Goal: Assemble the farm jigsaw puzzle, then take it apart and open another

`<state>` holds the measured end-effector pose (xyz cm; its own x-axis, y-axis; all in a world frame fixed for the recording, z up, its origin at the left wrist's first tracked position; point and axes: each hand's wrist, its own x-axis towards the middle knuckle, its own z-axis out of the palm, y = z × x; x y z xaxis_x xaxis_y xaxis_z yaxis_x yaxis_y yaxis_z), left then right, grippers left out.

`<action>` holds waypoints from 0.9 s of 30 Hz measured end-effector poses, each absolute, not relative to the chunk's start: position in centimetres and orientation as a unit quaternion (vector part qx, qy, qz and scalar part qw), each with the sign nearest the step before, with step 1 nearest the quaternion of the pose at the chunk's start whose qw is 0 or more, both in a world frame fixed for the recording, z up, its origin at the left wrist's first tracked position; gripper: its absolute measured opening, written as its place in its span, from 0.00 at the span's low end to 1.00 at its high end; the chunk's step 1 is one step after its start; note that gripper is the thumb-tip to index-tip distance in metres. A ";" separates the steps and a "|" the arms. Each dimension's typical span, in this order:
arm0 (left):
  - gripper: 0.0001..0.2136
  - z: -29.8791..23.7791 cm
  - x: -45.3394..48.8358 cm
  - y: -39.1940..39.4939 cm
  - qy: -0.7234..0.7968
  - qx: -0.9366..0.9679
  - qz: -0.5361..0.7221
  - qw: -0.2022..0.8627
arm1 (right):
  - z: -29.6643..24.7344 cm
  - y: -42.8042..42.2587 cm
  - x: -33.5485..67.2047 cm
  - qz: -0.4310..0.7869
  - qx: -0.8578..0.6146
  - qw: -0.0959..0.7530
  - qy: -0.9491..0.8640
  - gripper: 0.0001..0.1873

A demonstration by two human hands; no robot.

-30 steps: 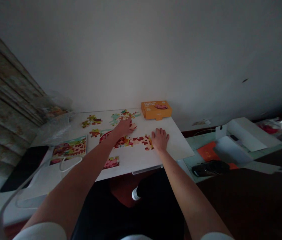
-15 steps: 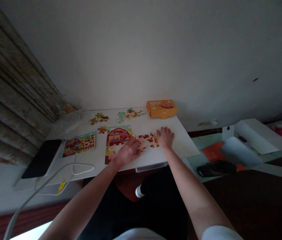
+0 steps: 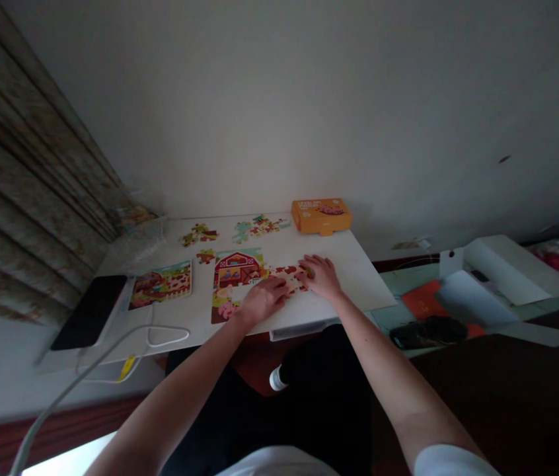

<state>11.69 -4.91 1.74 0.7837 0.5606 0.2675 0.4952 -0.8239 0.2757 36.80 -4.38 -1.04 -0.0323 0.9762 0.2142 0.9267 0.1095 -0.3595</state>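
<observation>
On the left of the bench (image 3: 353, 284) lies a black phone (image 3: 90, 312), and just beside it is a small picture card (image 3: 160, 284) of a farm, with a white cable (image 3: 168, 337) below. Further right, small groups of loose puzzle pieces (image 3: 199, 233) lie near the far edge. The puzzle (image 3: 232, 268) sits in the middle of the bench. Its red barn part is joined and brown-spotted pieces reach to the right, but a white gap is left in the lower part. The left hand (image 3: 262, 299) lies flat at the edge of this gap, with fingers close together. The right hand (image 3: 322, 277) rests on the spotted end, with fingers a little curled. I cannot tell if either hand pinches a piece. An orange box (image 3: 322, 216) stands at the far edge, and there is open room on the bench to the right of the hands.
</observation>
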 end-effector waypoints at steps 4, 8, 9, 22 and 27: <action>0.13 2.7 12.8 -3.8 0.253 0.957 0.121 0.067 | -0.7 -4.3 36.6 0.064 -0.668 0.203 -0.713 0.19; 0.13 2.7 13.5 -3.5 0.251 0.962 0.096 0.055 | -0.5 -4.3 36.7 0.070 -0.669 0.210 -0.710 0.18; 0.13 2.6 13.6 -3.5 0.254 0.961 0.094 0.054 | -0.5 -4.3 36.7 0.072 -0.667 0.211 -0.711 0.18; 0.23 1.4 14.5 -4.9 0.284 0.949 0.122 0.059 | 0.0 -4.4 36.4 0.076 -0.674 0.208 -0.705 0.18; 0.25 0.4 14.5 -5.7 0.272 0.955 0.100 0.064 | -0.2 -4.4 36.5 0.075 -0.673 0.211 -0.705 0.18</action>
